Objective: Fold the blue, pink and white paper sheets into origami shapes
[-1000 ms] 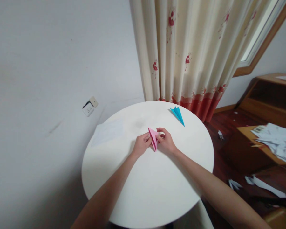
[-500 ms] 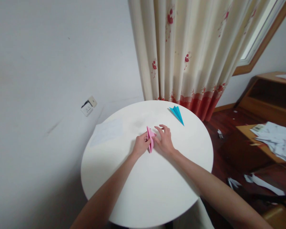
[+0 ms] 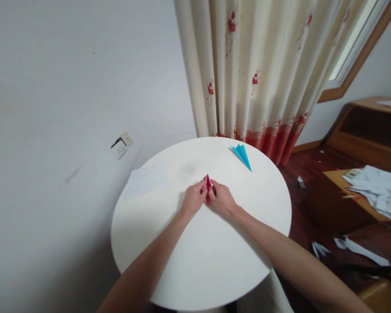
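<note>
White tabletop, piled sheets unreadable — 2 hands grip pink paper.

Free counter 12 & 6 o'clk; in way: pink ppr ctr, blue plane 1, L arm 8, R arm 4.

Pictured at far: cream fabric curtain with red flowers; left, white rectangular wall socket; right, heaped white paper sheets.
</note>
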`<state>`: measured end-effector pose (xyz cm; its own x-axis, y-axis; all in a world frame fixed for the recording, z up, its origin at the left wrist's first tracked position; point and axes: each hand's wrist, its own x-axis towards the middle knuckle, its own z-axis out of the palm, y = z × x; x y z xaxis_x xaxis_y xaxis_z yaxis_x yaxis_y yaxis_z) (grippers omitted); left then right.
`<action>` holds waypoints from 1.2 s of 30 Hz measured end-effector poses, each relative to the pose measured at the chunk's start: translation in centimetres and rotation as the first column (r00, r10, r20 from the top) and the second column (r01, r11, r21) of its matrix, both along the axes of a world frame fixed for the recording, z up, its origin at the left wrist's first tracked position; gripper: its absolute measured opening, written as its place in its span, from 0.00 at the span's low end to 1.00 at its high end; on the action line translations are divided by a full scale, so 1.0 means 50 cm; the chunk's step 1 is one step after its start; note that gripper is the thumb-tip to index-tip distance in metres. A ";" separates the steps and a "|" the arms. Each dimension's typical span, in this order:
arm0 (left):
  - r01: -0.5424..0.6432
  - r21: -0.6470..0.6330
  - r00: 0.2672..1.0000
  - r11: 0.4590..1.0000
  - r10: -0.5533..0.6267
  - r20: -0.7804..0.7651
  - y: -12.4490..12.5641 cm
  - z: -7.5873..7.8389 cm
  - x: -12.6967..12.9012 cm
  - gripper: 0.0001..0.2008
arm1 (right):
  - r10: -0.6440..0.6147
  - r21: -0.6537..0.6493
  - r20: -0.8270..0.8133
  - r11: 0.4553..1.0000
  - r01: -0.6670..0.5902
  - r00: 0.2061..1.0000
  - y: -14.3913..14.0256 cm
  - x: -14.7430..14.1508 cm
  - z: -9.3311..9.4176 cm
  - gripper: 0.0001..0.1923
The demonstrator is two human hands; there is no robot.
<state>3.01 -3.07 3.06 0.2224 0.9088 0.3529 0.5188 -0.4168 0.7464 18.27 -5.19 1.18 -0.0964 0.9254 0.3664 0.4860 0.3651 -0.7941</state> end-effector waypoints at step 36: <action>0.157 -0.291 0.820 0.944 0.040 0.571 0.019 0.000 -0.015 0.21 | -0.169 -0.330 -0.748 0.934 -0.138 0.642 0.036 0.030 0.004 0.22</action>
